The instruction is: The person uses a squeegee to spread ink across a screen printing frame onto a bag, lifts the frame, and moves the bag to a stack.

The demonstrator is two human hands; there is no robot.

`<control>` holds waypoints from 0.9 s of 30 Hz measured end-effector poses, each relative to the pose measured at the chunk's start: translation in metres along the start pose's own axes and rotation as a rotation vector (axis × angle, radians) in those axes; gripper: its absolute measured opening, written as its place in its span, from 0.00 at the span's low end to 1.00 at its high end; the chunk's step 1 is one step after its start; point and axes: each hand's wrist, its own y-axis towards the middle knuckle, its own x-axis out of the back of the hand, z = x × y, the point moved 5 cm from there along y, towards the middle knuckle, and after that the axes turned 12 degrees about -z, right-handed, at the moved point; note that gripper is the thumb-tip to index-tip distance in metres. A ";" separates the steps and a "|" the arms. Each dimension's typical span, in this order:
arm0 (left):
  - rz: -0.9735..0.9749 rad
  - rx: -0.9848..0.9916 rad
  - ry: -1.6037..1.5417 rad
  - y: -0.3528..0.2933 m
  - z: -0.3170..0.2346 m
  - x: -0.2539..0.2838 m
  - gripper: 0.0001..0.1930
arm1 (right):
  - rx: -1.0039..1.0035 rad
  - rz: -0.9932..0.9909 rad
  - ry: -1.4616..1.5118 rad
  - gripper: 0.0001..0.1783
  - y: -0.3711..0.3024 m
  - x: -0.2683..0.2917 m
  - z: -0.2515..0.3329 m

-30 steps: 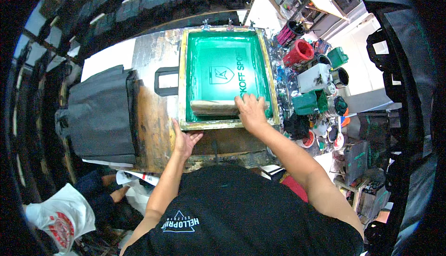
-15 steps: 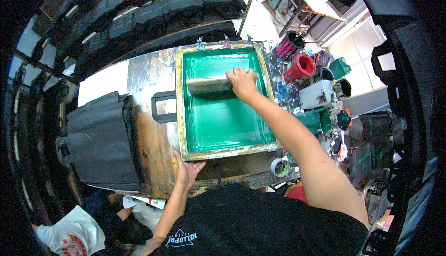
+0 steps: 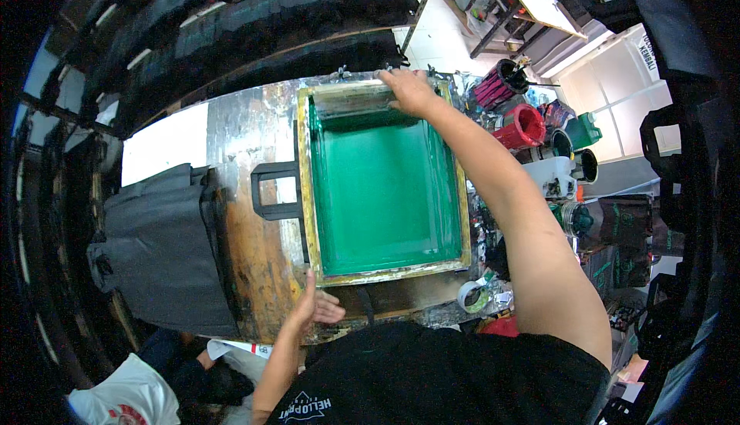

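Note:
A wooden-framed printing screen (image 3: 310, 225) with green mesh (image 3: 385, 186) lies on the worktable in front of me. My right hand (image 3: 412, 92) is closed over the top of a long squeegee (image 3: 351, 101) at the screen's far end. The squeegee stands tilted near the far rim, and its blade edge is hard to make out. Just off the near left corner of the frame, my left hand (image 3: 314, 307) has its fingers stretched out and holds nothing. From under the frame's left side sticks a black bag handle (image 3: 277, 212).
Black bags (image 3: 162, 248) lie stacked at the left. Paint containers, including a red tub (image 3: 520, 127) and a pink-streaked dark bucket (image 3: 497, 86), line the right side. A tape roll (image 3: 470, 297) sits near the front edge. Another person (image 3: 127, 390) is at lower left; racks (image 3: 285, 9) stand behind.
My right hand has pushed the squeegee away from me, from the upper part of the mesh to the far rim. My left hand has come slightly away from the frame's near corner.

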 end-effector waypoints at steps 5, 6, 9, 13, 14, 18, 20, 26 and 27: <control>-0.167 -0.554 0.467 -0.037 -0.105 0.000 0.43 | -0.048 -0.276 -0.149 0.31 -0.022 0.012 0.009; -0.299 -0.711 0.501 -0.041 -0.133 -0.001 0.37 | -0.060 -0.283 -0.166 0.29 -0.024 0.010 0.013; -0.627 -1.240 0.722 -0.075 -0.229 -0.036 0.22 | -0.077 -0.328 -0.253 0.23 -0.035 0.002 0.018; -0.787 -1.865 0.848 -0.074 -0.332 -0.090 0.26 | -0.083 -0.306 -0.227 0.24 -0.042 -0.025 0.028; -0.845 -1.914 0.948 -0.062 -0.358 -0.100 0.33 | -0.030 -0.280 -0.161 0.23 -0.037 -0.021 0.025; -1.074 -1.812 1.493 -0.005 -0.424 -0.117 0.43 | 0.027 -0.029 0.027 0.24 -0.013 -0.005 -0.016; -0.976 -1.669 1.561 0.016 -0.438 -0.119 0.43 | -0.036 0.106 -0.132 0.28 -0.020 -0.006 -0.034; -0.966 -1.720 1.466 0.030 -0.428 -0.126 0.38 | -0.106 -0.019 -0.086 0.21 -0.043 -0.021 -0.040; -0.974 -1.764 1.451 0.030 -0.429 -0.125 0.38 | -0.104 -0.021 -0.129 0.21 -0.042 -0.020 -0.039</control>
